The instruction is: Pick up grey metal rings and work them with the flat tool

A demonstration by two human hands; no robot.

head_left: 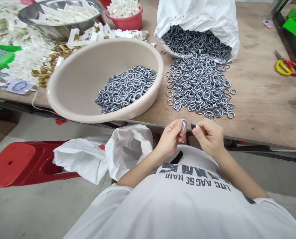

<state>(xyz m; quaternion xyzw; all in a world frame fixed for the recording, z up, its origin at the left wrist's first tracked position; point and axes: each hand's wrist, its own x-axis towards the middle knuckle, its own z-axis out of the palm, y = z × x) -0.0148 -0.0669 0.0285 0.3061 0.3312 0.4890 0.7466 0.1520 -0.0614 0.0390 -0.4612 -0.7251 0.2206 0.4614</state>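
My left hand [171, 137] pinches a few grey rings [183, 124] just past the table's front edge. Close by on the right, my right hand [208, 135] is closed on a small black piece [193, 126] that sticks out between thumb and fingers. Beyond both hands lies a heap of grey rings [200, 84] on the table, spilling from the mouth of a white sack [197, 15]. Left of the heap, a large beige basin [70, 66] is tilted and holds more rings [130, 88] on its right side.
Scissors [284, 65] and green bins [295, 25] are at the right. A metal bowl [55, 30], a red bowl [128, 22], white parts [21, 56] and a phone [18, 86] stand at the left. Below are a red stool [11, 164] and white bags [128, 149].
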